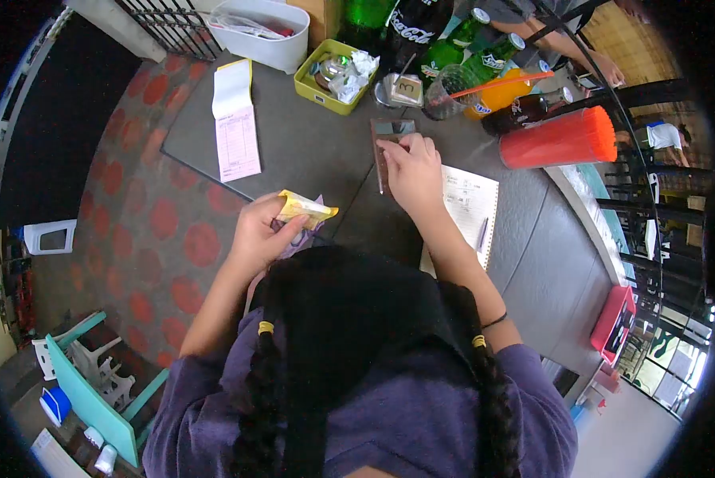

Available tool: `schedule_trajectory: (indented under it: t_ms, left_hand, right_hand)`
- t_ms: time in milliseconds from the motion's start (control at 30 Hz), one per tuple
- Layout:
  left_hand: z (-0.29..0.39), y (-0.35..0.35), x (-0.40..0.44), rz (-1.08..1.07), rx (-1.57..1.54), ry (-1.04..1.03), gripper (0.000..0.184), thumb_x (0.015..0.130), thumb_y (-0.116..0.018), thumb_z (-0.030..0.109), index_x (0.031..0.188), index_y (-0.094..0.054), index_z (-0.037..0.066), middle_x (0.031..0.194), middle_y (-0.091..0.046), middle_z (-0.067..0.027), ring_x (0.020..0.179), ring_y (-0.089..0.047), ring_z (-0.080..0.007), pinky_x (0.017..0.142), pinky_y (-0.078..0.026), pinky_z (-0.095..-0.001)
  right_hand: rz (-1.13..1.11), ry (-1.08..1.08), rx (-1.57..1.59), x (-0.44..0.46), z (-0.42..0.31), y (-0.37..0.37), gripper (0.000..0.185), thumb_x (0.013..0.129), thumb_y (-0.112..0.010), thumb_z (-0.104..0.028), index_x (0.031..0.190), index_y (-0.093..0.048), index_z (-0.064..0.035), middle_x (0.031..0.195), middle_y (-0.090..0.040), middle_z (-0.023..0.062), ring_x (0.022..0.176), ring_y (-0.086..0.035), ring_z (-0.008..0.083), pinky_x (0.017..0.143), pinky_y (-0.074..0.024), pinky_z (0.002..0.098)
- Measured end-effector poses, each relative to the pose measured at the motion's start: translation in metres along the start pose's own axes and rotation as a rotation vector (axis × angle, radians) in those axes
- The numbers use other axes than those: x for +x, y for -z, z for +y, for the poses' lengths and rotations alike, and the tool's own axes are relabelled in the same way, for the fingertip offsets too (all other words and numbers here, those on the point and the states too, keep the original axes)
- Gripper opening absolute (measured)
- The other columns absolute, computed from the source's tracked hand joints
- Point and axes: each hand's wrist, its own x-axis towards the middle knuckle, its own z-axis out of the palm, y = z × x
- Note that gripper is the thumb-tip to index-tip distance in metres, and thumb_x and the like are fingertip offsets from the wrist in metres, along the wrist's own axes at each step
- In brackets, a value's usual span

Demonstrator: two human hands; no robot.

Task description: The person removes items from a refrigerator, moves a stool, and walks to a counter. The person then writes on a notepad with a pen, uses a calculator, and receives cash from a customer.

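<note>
My left hand (260,235) is closed around folded yellow and purple paper (308,210) that looks like banknotes, near the table's front edge. My right hand (413,171) rests over a flat brown calculator (380,159) with a grey display at its far end. Its thumb or finger touches the calculator's face, and the fingers are curled but hold nothing that I can see. Beside the right forearm lies a spiral notebook (470,209) with handwriting, partly hidden by the arm. A pen (482,234) lies on its page. To the left is a pink receipt pad (237,143), its cover flipped back.
Along the back stand a white bin (262,36), a yellow-green basket (325,99) with crumpled tissue, a number block (407,90), a glass (445,99), several bottles (493,60) and a red tumbler (556,139). A pink tray (612,323) sits at the right. A person's hand (608,70) shows beyond the railing.
</note>
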Motion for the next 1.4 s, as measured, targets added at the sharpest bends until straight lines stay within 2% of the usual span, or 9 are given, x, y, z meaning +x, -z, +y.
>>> schedule_trajectory:
  t_ms: [100,200,233,333,633,933,1033,1133,1400]
  left_hand:
    - [-0.004,-0.001,0.001,0.007,-0.016,-0.05,0.014,0.081,-0.071,0.012,0.089,-0.069,0.001,0.082,-0.065,-0.0126,0.072,-0.063,-0.0254,0.066,-0.048,-0.0335]
    - [0.001,0.002,0.004,0.009,-0.022,-0.068,0.013,0.082,-0.069,0.011,0.091,-0.069,0.002,0.081,-0.064,-0.0129,0.071,-0.062,-0.0258,0.064,-0.047,-0.0323]
    - [0.003,0.002,0.006,0.007,-0.026,-0.064,0.013,0.082,-0.069,0.011,0.091,-0.07,0.002,0.081,-0.063,-0.0128,0.071,-0.062,-0.0259,0.065,-0.047,-0.0319]
    - [0.001,0.001,0.008,0.001,-0.009,-0.046,0.013,0.082,-0.069,0.01,0.092,-0.07,0.003,0.081,-0.063,-0.0123,0.071,-0.062,-0.0248,0.065,-0.046,-0.0309]
    - [-0.005,-0.004,0.008,-0.025,-0.051,-0.012,0.014,0.081,-0.073,0.014,0.091,-0.072,0.004,0.085,-0.068,-0.0101,0.076,-0.064,-0.0236,0.069,-0.048,-0.0321]
    - [-0.007,-0.004,0.007,-0.022,-0.018,-0.026,0.014,0.082,-0.073,0.016,0.091,-0.072,0.006,0.086,-0.069,-0.0103,0.077,-0.066,-0.0249,0.07,-0.049,-0.0334]
    - [-0.007,-0.005,0.009,-0.011,-0.013,-0.096,0.015,0.083,-0.069,0.014,0.091,-0.069,0.001,0.083,-0.064,-0.0133,0.071,-0.063,-0.0257,0.063,-0.047,-0.033]
    - [-0.01,-0.006,0.009,-0.016,0.01,-0.141,0.016,0.084,-0.069,0.015,0.092,-0.069,0.001,0.083,-0.064,-0.013,0.071,-0.063,-0.0259,0.064,-0.047,-0.0329]
    - [-0.015,-0.009,0.007,-0.046,0.009,-0.105,0.017,0.084,-0.069,0.017,0.092,-0.07,0.003,0.084,-0.064,-0.013,0.072,-0.063,-0.0263,0.064,-0.047,-0.0329]
  right_hand:
    - [0.078,-0.011,0.106,-0.002,0.006,0.003,0.021,0.084,-0.062,-0.008,0.103,-0.07,-0.012,0.098,-0.058,0.0145,0.092,-0.055,0.0342,0.081,-0.0454,0.0443]
    - [0.164,-0.203,0.131,-0.016,0.013,0.011,0.022,0.087,-0.059,-0.007,0.108,-0.065,-0.0089,0.099,-0.059,0.0164,0.094,-0.055,0.0367,0.083,-0.045,0.0465]
    - [0.091,-0.213,0.138,-0.025,0.022,0.01,0.023,0.088,-0.057,-0.006,0.111,-0.061,-0.0065,0.098,-0.06,0.0177,0.095,-0.056,0.039,0.084,-0.0448,0.0482]
    - [0.029,-0.216,0.173,-0.041,0.025,0.009,0.023,0.088,-0.058,-0.008,0.111,-0.062,-0.0078,0.096,-0.061,0.0179,0.093,-0.056,0.0393,0.082,-0.0449,0.0483]
    - [0.035,-0.021,0.044,-0.047,0.0,0.025,0.012,0.08,-0.067,-0.013,0.091,-0.072,-0.0134,0.093,-0.059,0.0097,0.087,-0.056,0.0309,0.075,-0.0455,0.0411]
    - [0.04,0.031,0.014,-0.033,0.003,0.014,0.012,0.079,-0.066,-0.011,0.09,-0.073,-0.0127,0.092,-0.056,0.0094,0.087,-0.055,0.0303,0.074,-0.0456,0.0412]
    - [0.03,0.023,0.02,-0.027,0.0,0.014,0.013,0.08,-0.066,-0.011,0.091,-0.073,-0.0116,0.092,-0.056,0.0098,0.087,-0.055,0.0303,0.075,-0.0458,0.0415]
    - [-0.013,0.054,0.003,-0.025,-0.01,0.013,0.013,0.079,-0.066,-0.01,0.091,-0.072,-0.0105,0.092,-0.056,0.0101,0.087,-0.055,0.0306,0.075,-0.0458,0.042]
    - [0.066,-0.083,0.027,-0.038,0.012,0.01,0.016,0.079,-0.065,-0.008,0.093,-0.071,-0.0104,0.092,-0.056,0.0113,0.09,-0.055,0.0331,0.078,-0.0459,0.0429]
